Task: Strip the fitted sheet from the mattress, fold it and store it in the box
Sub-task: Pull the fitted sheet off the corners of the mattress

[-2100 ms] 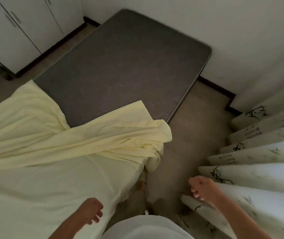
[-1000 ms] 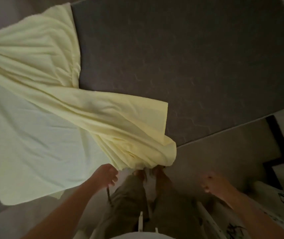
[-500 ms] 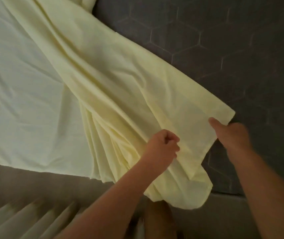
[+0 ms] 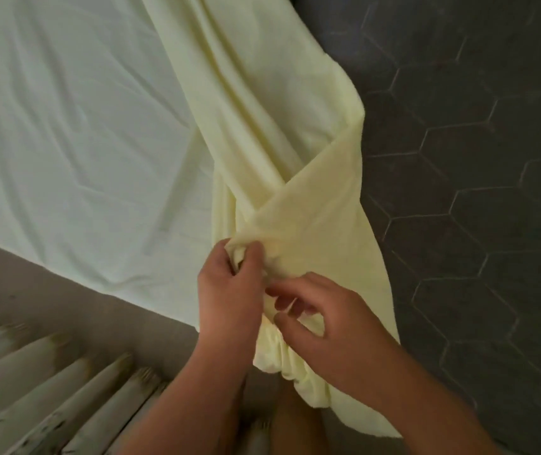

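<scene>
The left hand (image 4: 229, 290) comes up from the bottom edge of the view, wrist bent, knuckles up. Its thumb and fingers are curled round a small bunch of the sheet (image 4: 279, 126) and pinch it. The right hand (image 4: 324, 326) sits just beside it, touching it, and reaches in from the lower right. Its fingers are bent and spread over the same gathered cloth, with pale fabric showing between them. Whether it has hold of the cloth or only rests on it cannot be told.

The sheet is pale yellow. Under the hands it is bunched into a thick rope of folds. One flap is turned back across the rope, and the loose end hangs below the hands over the near edge of the mattress (image 4: 475, 159). From the hands the rope runs up and away to the top edge of the view. Left of it the sheet lies flat and creased over the mattress, down to its near edge.

Right of the rope the mattress is bare: dark grey, quilted in hexagons.

Below the near edge is a dull brown floor (image 4: 65, 284). In the lower left corner are the white pleats of a curtain (image 4: 32, 389); its dark printed marks are too blurred to read. The light is dim.
</scene>
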